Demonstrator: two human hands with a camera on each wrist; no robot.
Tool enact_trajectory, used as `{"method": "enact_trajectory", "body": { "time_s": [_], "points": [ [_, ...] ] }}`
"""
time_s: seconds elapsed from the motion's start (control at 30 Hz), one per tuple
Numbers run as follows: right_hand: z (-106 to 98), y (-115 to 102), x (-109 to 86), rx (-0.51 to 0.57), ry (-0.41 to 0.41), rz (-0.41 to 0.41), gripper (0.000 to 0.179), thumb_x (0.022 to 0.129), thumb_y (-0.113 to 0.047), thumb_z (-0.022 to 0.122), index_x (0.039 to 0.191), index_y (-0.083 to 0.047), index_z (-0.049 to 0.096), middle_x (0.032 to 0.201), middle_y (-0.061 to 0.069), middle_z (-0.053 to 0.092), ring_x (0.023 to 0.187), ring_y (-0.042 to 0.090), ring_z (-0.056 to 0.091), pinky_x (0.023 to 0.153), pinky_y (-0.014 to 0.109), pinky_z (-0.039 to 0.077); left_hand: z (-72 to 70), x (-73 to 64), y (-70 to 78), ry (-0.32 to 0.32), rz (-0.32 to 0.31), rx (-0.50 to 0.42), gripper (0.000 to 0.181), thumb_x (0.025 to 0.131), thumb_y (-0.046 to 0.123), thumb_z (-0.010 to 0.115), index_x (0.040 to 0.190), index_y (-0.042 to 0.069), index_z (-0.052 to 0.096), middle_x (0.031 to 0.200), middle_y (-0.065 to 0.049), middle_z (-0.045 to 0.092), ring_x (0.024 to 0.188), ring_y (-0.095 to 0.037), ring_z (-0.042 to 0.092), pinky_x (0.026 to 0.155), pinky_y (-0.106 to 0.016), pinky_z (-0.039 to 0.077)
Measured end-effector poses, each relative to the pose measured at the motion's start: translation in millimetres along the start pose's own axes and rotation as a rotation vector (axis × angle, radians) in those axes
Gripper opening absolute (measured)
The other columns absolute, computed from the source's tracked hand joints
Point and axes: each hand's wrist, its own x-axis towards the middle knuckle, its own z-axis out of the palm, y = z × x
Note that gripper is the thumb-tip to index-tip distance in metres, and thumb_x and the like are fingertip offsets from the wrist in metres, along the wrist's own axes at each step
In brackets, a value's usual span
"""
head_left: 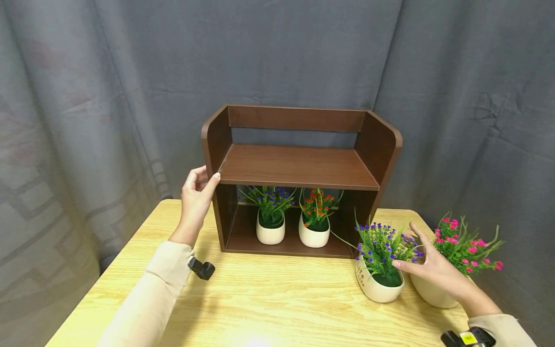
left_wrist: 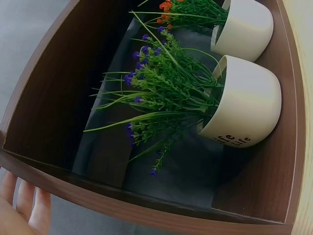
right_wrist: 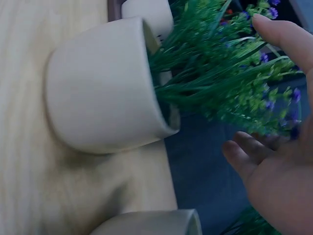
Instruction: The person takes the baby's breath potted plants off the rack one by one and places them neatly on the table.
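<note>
A brown two-tier wooden shelf [head_left: 299, 166] stands on the table. My left hand [head_left: 196, 197] holds its left side panel, thumb at the front edge and fingers on the outer face; the left wrist view shows those fingers [left_wrist: 25, 200] against the panel. On the right, my right hand [head_left: 433, 265] is spread around the flowers of a white-potted purple plant [head_left: 379, 286], thumb and fingers apart. In the right wrist view that pot [right_wrist: 105, 88] sits beside the hand, with no finger on it. Behind the hand is a pink-flowered potted plant [head_left: 433, 291], partly hidden.
On the lower tier stand a purple-flowered pot [head_left: 270, 233] and an orange-flowered pot [head_left: 314, 236], side by side. A light wooden table [head_left: 260, 294] carries everything. Grey curtains [head_left: 299, 53] hang behind and at both sides.
</note>
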Motion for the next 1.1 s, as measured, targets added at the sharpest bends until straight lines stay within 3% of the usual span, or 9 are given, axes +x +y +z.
{"method": "enact_trajectory", "body": {
  "time_s": [0.1,0.27,0.47,0.53,0.6,0.67,0.8,0.97,1.1],
  "points": [
    [-5.0,-6.9,4.7,0.036,0.011,-0.059,0.107,0.093,-0.017,0.072,0.16,-0.014,-0.012,0.153,0.036,0.027,0.131,0.057,0.033,0.094,0.061,0.038,1.0,-0.3,0.4,-0.001,-0.003,0.0,0.035,0.093,0.022,0.073,0.124,0.01,0.063,0.102,0.004,0.063,0.088,-0.013,0.059,0.076,-0.025,0.046],
    [-10.8,-18.1,15.3,0.027,0.049,-0.157,0.103,0.095,-0.011,0.07,0.16,-0.013,-0.01,0.153,0.032,0.031,0.131,0.055,0.036,0.087,0.03,0.044,0.8,-0.2,0.4,-0.002,0.003,-0.004,0.035,0.093,0.022,0.073,0.124,0.01,0.063,0.101,0.005,0.063,0.088,-0.014,0.059,0.076,-0.025,0.045],
    [-15.7,-30.4,24.1,0.092,0.032,-0.141,0.098,0.099,-0.013,0.065,0.16,-0.018,-0.012,0.156,0.033,0.024,0.135,0.057,0.029,0.101,0.06,0.038,0.9,-0.1,-0.2,0.004,0.009,-0.005,0.034,0.093,0.021,0.073,0.123,0.01,0.063,0.1,0.005,0.063,0.087,-0.013,0.058,0.076,-0.025,0.045],
    [-16.5,-33.9,27.5,0.094,0.039,-0.134,0.096,0.1,-0.015,0.063,0.16,-0.019,-0.011,0.157,0.032,0.024,0.137,0.056,0.028,0.105,0.057,0.037,0.9,-0.3,-0.7,0.004,0.006,-0.004,0.033,0.093,0.021,0.073,0.123,0.011,0.063,0.1,0.005,0.063,0.086,-0.013,0.059,0.075,-0.025,0.045],
    [-17.2,-37.9,30.6,0.074,0.058,-0.135,0.093,0.101,-0.018,0.062,0.16,-0.018,-0.01,0.156,0.03,0.027,0.137,0.054,0.031,0.104,0.04,0.042,0.7,-0.5,-1.3,0.004,0.004,-0.003,0.033,0.093,0.022,0.073,0.123,0.011,0.063,0.101,0.005,0.063,0.087,-0.013,0.058,0.075,-0.025,0.045],
    [-18.0,-42.1,33.5,0.077,0.08,-0.145,0.091,0.102,-0.02,0.061,0.161,-0.017,-0.008,0.155,0.028,0.03,0.136,0.051,0.033,0.095,0.02,0.042,0.6,-0.4,-2.0,0.004,0.001,0.0,0.034,0.093,0.022,0.073,0.124,0.011,0.063,0.101,0.005,0.063,0.087,-0.013,0.058,0.075,-0.025,0.045],
    [-18.2,-51.0,41.0,0.109,0.137,-0.19,0.085,0.102,-0.018,0.06,0.161,-0.012,-0.001,0.15,0.028,0.039,0.133,0.037,0.044,0.084,0.006,0.037,-0.9,-0.7,-3.0,0.008,-0.005,0.009,0.035,0.093,0.024,0.073,0.125,0.011,0.063,0.102,0.005,0.063,0.088,-0.013,0.058,0.075,-0.026,0.045],
    [-18.7,-64.2,51.4,0.14,0.204,-0.235,0.077,0.103,-0.018,0.059,0.161,-0.013,0.009,0.142,0.026,0.047,0.119,-0.001,0.05,0.086,0.006,0.038,-2.1,-0.7,-2.8,0.001,-0.004,0.021,0.037,0.094,0.025,0.073,0.126,0.01,0.062,0.103,0.005,0.062,0.089,-0.015,0.058,0.076,-0.027,0.044],
    [-19.3,-76.3,56.6,0.151,0.223,-0.226,0.073,0.103,-0.02,0.058,0.16,-0.013,0.013,0.143,0.025,0.046,0.124,0.013,0.05,0.086,0.007,0.038,-1.1,-0.5,-2.6,-0.005,-0.007,0.022,0.036,0.094,0.025,0.073,0.125,0.011,0.062,0.103,0.005,0.063,0.089,-0.016,0.058,0.076,-0.027,0.044]
  ]
}}
